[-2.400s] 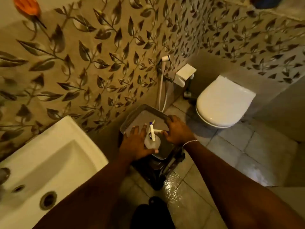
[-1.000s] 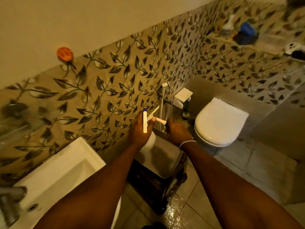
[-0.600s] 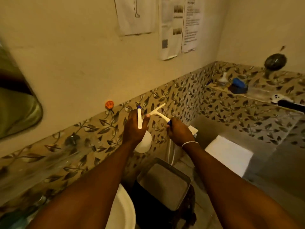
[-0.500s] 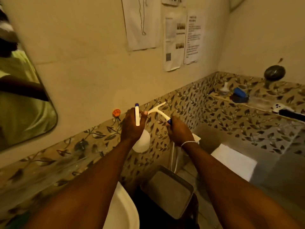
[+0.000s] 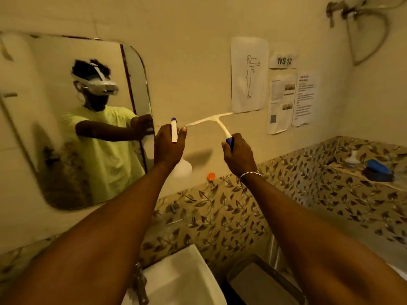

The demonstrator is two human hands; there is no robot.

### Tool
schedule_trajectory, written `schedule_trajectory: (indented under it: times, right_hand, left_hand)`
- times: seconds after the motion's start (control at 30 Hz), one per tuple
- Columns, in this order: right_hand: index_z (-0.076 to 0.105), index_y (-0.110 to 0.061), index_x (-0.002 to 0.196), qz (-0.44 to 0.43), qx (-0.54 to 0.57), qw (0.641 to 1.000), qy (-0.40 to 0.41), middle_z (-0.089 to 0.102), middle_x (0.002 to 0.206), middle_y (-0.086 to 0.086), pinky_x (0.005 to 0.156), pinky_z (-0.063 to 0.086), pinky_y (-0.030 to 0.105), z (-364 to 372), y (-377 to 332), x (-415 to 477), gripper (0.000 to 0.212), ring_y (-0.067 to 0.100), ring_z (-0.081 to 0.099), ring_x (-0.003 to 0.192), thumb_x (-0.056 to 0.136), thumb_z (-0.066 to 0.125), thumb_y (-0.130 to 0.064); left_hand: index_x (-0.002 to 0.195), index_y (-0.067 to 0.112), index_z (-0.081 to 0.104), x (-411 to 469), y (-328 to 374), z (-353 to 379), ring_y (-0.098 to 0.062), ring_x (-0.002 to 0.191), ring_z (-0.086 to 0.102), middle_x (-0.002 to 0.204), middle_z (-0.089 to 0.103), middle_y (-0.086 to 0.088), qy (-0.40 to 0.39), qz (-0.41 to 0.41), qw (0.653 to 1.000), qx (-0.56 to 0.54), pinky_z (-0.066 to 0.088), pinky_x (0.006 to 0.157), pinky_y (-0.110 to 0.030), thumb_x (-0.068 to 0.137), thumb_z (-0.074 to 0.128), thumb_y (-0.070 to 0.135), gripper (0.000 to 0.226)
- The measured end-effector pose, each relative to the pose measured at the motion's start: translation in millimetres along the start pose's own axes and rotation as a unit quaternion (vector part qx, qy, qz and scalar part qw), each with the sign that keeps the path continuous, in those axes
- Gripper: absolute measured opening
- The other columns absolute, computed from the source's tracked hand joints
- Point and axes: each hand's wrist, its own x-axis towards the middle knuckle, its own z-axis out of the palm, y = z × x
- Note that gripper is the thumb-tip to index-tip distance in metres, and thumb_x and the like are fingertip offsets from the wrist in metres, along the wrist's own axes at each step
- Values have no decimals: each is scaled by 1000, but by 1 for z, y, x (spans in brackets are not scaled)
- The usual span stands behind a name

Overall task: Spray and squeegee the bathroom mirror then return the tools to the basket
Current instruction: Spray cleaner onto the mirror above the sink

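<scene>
My left hand [image 5: 168, 146] grips a white spray bottle [image 5: 181, 169] by its neck; the blue-tipped nozzle sticks up above my fingers. My right hand [image 5: 239, 154] holds a white squeegee [image 5: 212, 121] by its blue handle, blade raised and tilted toward the wall. Both hands are held up in front of the wall, just right of the mirror [image 5: 55, 128]. The mirror hangs at the left with rounded corners and reflects a person in a yellow-green shirt. The grey basket [image 5: 262, 282] sits low at the bottom, between my forearms.
A white sink [image 5: 180, 278] lies below my left arm. Paper sheets [image 5: 248, 75] hang on the wall at right. A tiled ledge [image 5: 352, 172] at the far right carries a blue brush [image 5: 377, 169] and a small bottle. An orange hook [image 5: 211, 176] sticks on the wall.
Both hands lifted the spray bottle and squeegee out of the basket and raised them to chest height. My view swung up from the floor and toilet to the mirror.
</scene>
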Motion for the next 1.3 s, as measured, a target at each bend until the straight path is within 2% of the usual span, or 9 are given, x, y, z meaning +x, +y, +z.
schedule_trajectory:
  times: [0.17,0.33,0.5,0.67,0.87,0.97,1.07,1.2,1.3]
  right_hand:
    - [51,-9,102,-35,68,997,4,56,82,6,60,37,31,35,-69,18,19,23,52,68,100,58,-27]
    - [45,-19,96,-63,138,988,9,50,73,-8,50,30,18,68,-141,31,16,4,48,60,100,58,-28]
    - [46,-16,100,-62,196,979,5,55,79,0,52,35,22,96,-199,41,15,10,50,62,100,55,-28]
    - [45,-18,103,-81,225,971,5,54,78,-3,53,34,17,117,-234,43,15,7,50,62,102,54,-31]
    - [46,-16,108,-84,256,963,22,55,83,0,56,38,16,123,-247,50,19,6,52,64,103,53,-33]
    - [47,-12,114,-72,258,963,37,57,87,6,57,39,18,118,-242,59,24,9,52,65,103,52,-34]
    - [46,-11,116,-62,251,965,52,58,90,7,58,43,20,110,-231,67,26,13,55,68,103,50,-34]
    - [46,-12,114,-43,240,967,74,58,89,8,57,40,21,100,-211,77,25,9,51,66,103,51,-34]
    - [45,-11,112,-42,223,971,78,57,87,8,58,44,28,97,-203,81,27,16,52,66,102,51,-35]
  left_hand:
    - [107,4,65,30,2,-80,-25,85,62,91,62,-6,60,-7,998,4,52,74,-37,97,64,34,31]
    - [120,7,66,51,5,-157,-14,85,58,99,64,-2,124,-27,991,49,33,62,-6,100,60,37,36]
    - [105,6,73,66,6,-233,-30,87,68,96,74,-13,209,-57,975,56,56,76,-39,97,62,44,40]
    - [93,7,76,75,4,-278,-19,70,65,80,71,-7,246,-80,965,40,44,56,-24,96,61,50,45]
    - [95,6,79,79,3,-275,-25,74,69,75,69,-4,227,-77,971,25,45,54,-24,94,67,42,38]
    - [102,8,79,84,9,-254,-29,82,73,85,76,-11,179,-45,983,11,61,73,-40,94,68,43,37]
    - [103,11,77,89,19,-225,-25,86,73,90,77,-9,140,-35,990,3,61,84,-42,95,66,44,35]
    - [90,22,70,91,30,-179,-18,75,69,79,70,1,99,-26,994,30,54,70,-30,95,65,43,22]
    - [82,29,55,89,31,-167,-8,66,61,70,57,13,128,-57,990,-1,51,65,-25,95,67,37,20]
